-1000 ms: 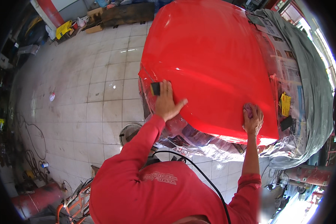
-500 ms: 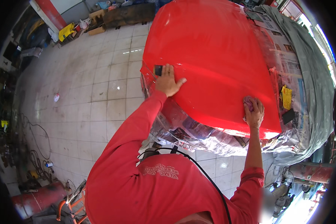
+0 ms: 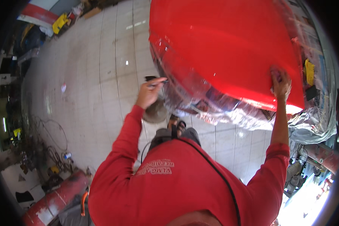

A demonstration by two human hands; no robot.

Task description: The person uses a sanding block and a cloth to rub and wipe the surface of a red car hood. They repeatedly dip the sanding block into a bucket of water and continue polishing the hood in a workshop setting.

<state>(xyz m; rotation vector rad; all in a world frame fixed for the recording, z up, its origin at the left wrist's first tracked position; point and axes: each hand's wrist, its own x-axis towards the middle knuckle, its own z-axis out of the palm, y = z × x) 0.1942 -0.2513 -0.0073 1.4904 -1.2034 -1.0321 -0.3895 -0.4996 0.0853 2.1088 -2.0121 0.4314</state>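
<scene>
My left hand (image 3: 148,93) is off the car panel, over the floor beside its left edge. Between its thumb and fingers is a small dark rectangular pad (image 3: 150,78), blurred by motion. Just under this hand a round greyish bucket (image 3: 155,113) shows in part. My right hand (image 3: 282,86) rests near the right front corner of the glossy red car hood (image 3: 218,41), its fingers closed over a crumpled pinkish-purple cloth (image 3: 277,75). Small pale spots or drops dot the paint.
Clear plastic film and newspaper (image 3: 229,101) wrap the car below the hood. A yellow packet (image 3: 309,71) and a dark pad (image 3: 312,92) lie on the right side. Hoses (image 3: 56,154) and a red cylinder (image 3: 56,197) are at the lower left.
My left hand has lifted off the hood with the dark pad and moved left and down, over the bucket. My right hand stays on the hood with the cloth. The view has shifted.
</scene>
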